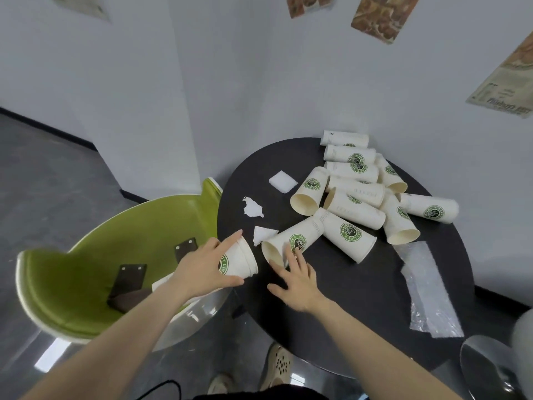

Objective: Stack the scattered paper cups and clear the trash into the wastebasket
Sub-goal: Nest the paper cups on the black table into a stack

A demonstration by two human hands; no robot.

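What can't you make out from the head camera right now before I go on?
- Wastebasket: nowhere in the head view.
- How many cups are nested in the stack the left hand grips: only rims show.
- Cup pile: overlaps hide the exact count.
- Right hand on the nearest cup: fingertip grip unclear.

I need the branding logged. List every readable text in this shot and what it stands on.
"OYLIFE", partly covered: green ring logo on the cup held in the left hand.
Logos on the other cups: lettering too blurred.
Wall poster: bold line, upside down, unreadable.
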